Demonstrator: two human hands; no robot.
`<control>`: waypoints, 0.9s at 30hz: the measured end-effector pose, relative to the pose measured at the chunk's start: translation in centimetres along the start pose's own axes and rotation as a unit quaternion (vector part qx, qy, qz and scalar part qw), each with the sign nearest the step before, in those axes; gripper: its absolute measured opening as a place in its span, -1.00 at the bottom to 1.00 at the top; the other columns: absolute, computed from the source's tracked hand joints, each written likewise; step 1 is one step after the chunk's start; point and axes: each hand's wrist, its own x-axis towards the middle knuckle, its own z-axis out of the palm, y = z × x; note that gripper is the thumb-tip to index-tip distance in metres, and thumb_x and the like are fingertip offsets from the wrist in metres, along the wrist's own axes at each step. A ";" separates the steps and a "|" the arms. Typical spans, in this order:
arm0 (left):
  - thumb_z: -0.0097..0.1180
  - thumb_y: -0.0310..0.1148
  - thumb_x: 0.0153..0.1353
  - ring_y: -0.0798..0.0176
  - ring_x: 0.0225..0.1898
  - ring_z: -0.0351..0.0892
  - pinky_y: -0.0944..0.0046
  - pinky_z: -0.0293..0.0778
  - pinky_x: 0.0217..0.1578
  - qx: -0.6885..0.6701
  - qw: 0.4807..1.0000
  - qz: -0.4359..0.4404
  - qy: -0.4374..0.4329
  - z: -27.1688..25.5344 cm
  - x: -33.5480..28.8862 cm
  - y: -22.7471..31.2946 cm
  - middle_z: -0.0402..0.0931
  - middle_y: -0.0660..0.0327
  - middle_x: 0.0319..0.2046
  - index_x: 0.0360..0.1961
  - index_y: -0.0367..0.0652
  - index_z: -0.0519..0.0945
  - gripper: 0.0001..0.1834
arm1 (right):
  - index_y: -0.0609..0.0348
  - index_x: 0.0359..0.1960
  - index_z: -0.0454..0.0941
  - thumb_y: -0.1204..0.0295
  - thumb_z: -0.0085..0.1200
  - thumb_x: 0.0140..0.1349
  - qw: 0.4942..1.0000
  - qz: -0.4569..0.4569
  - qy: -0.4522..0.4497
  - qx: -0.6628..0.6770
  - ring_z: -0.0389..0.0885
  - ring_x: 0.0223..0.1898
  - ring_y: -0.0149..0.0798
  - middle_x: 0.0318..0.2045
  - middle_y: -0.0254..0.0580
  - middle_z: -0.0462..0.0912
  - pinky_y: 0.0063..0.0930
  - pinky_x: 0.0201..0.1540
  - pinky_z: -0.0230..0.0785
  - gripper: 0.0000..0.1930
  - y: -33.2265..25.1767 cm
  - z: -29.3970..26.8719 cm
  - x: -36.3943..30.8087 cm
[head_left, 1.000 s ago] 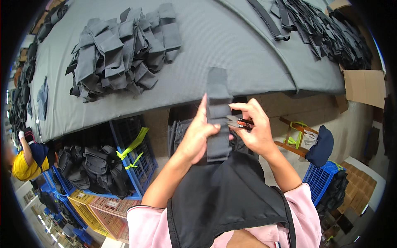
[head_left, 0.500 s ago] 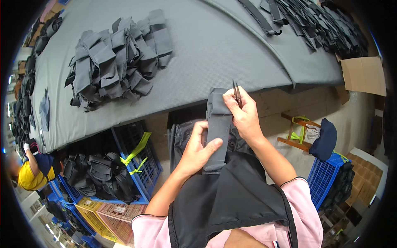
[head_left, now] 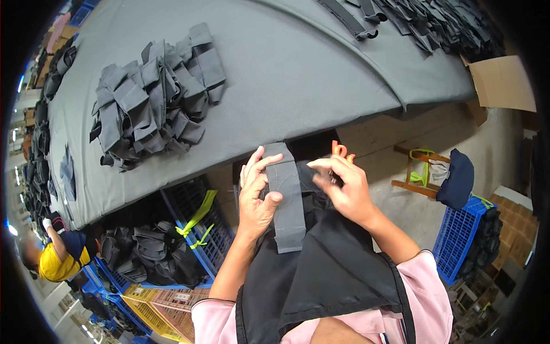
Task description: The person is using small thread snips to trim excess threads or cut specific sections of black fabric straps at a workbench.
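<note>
A long grey folded fabric strip (head_left: 288, 186) stands over my lap, its lower end on my black apron (head_left: 338, 258). My left hand (head_left: 255, 195) grips its left side, the thumb against the cloth and the fingers near its upper end. Loose threads show on its face. To the strip's right, my right hand (head_left: 346, 192) is curled with fingertips slightly blurred. Orange handles of snips (head_left: 340, 150) stick out beyond its knuckles; their blades are hidden. Behind the strip lies more dark cloth, partly covered.
A large grey cloth-covered table (head_left: 275, 92) stands ahead, bearing a heap of grey strips (head_left: 149, 103) and a darker strip pile (head_left: 429, 26). Blue crates (head_left: 458, 241) flank me. A wooden stool (head_left: 415, 172) is at right. Another person (head_left: 60, 255) works at far left.
The strip and my left hand have shifted left and my left fingers are higher on it. My right hand has left the strip; orange handles show where dark blades pointed up.
</note>
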 end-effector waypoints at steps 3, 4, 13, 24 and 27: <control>0.21 0.25 -0.09 -0.09 0.33 0.01 -0.07 -0.06 0.26 -0.030 0.999 -0.025 -0.027 0.1 0.2 0.1 0.41 0.10 0.09 -0.37 -0.28 0.51 -0.32 | 0.18 -0.17 0.50 0.45 0.32 -0.10 0.998 -0.018 0.007 -0.065 0.54 -0.48 -0.31 -0.47 -0.22 0.52 -0.49 -0.46 0.34 -0.60 -1.3 -1.0 -1.1; 0.27 0.24 -0.15 -0.08 0.34 -0.01 -0.07 -0.06 0.26 -0.056 0.997 -0.034 -0.037 0.1 0.3 0.3 0.36 0.10 0.13 -0.34 -0.28 0.52 -0.30 | 0.17 -0.20 0.51 0.46 0.31 -0.10 0.996 -0.006 -0.008 -0.090 0.55 -0.51 -0.26 -0.48 -0.21 0.53 -0.46 -0.49 0.35 -0.63 -1.4 -1.3 -1.4; 0.44 0.19 -0.40 -0.10 0.34 -0.08 -0.08 -0.06 0.26 -0.144 0.976 -0.134 -0.094 0.3 -0.3 1.0 0.17 0.07 0.23 -0.16 -0.31 0.49 -0.11 | 0.13 -0.32 0.53 0.44 0.23 -0.02 0.993 -0.060 0.023 -0.099 0.56 -0.55 -0.23 -0.53 -0.26 0.57 -0.48 -0.47 0.33 -0.79 -0.3 -1.2 -0.8; 0.49 0.11 -0.40 -0.02 0.31 -0.03 0.00 0.04 0.24 -0.096 0.975 -0.100 -0.172 -0.2 0.4 1.7 -0.02 0.02 0.26 0.07 -0.35 0.32 0.06 | 0.25 -0.36 0.52 0.54 0.23 0.00 0.997 0.005 -0.007 -0.078 0.57 -0.52 -0.35 -0.47 -0.21 0.62 -0.57 -0.42 0.39 -0.83 -1.0 -1.7 -1.3; 0.47 -0.02 -0.32 0.03 0.29 0.02 0.06 0.11 0.21 -0.095 0.975 -0.080 -0.185 -0.4 0.5 1.8 -0.05 0.03 0.26 0.12 -0.34 0.26 0.01 | 0.27 -0.34 0.51 0.57 0.19 0.04 0.994 -0.001 -0.022 -0.110 0.57 -0.50 -0.42 -0.50 -0.21 0.60 -0.58 -0.40 0.39 -0.85 -0.9 -1.7 -0.8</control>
